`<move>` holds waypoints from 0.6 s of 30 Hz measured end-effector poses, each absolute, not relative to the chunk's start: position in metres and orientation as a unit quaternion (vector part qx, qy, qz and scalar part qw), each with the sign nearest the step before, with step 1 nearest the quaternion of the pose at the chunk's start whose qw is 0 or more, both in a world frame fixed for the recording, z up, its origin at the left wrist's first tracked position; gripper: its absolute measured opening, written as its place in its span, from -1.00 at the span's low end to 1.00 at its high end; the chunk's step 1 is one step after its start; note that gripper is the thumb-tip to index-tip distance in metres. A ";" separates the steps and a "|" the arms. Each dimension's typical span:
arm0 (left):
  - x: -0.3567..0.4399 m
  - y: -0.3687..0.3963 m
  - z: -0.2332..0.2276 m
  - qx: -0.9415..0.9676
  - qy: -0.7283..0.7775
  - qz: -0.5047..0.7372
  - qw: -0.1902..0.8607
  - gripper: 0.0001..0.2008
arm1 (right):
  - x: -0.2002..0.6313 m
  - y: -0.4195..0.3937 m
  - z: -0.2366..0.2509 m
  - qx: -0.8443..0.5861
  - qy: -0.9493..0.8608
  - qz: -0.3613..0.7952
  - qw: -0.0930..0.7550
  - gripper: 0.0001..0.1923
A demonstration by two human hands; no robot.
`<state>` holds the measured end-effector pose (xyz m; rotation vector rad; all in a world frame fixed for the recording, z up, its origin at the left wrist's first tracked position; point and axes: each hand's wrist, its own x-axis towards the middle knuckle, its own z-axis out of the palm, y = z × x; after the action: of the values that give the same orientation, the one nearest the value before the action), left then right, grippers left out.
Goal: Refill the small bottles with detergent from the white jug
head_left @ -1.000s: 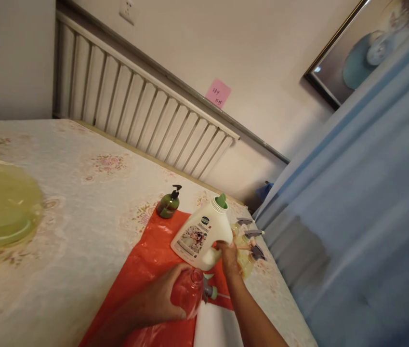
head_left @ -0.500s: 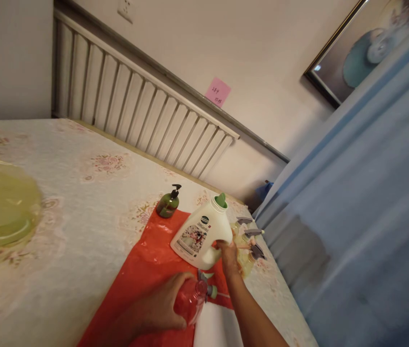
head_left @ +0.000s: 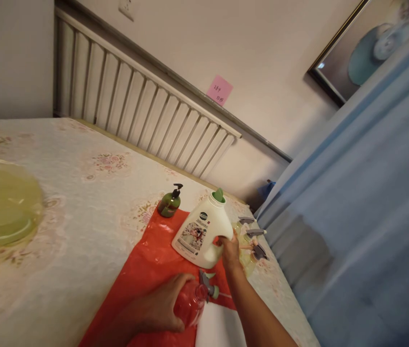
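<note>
A white jug (head_left: pixel 201 232) with a green cap is gripped at its handle by the right hand (head_left: pixel 230 250), fingers curled shut, and is held tilted above the orange sheet (head_left: pixel 146 274) near the bed's (head_left: pixel 63 231) right edge. A red spray bottle (head_left: pixel 191 301) is clasped by the left hand (head_left: pixel 161 306), fingers wrapped around its body. A green pump bottle (head_left: pixel 170 202) is seen at the sheet's far corner.
</note>
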<state>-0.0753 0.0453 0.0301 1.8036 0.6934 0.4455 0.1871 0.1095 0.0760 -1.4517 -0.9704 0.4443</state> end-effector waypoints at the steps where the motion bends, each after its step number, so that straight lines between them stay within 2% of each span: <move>1: -0.076 0.045 0.032 0.759 0.298 0.180 0.550 -0.12 | 0.184 0.112 0.080 -0.633 -0.422 0.189 0.620 -0.81; 10: -0.080 0.043 0.047 0.763 0.302 0.170 0.545 -0.15 | 0.154 0.128 0.127 -0.632 -0.418 0.138 0.638 -0.80; 18: -0.078 0.044 0.049 0.767 0.285 0.164 0.551 -0.15 | 0.150 0.121 0.203 -0.579 -0.427 0.113 0.685 -0.85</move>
<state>-0.0781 0.0436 0.0493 1.8142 0.6736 0.3884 0.1496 0.1210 0.2031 -1.2976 -0.9577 0.2530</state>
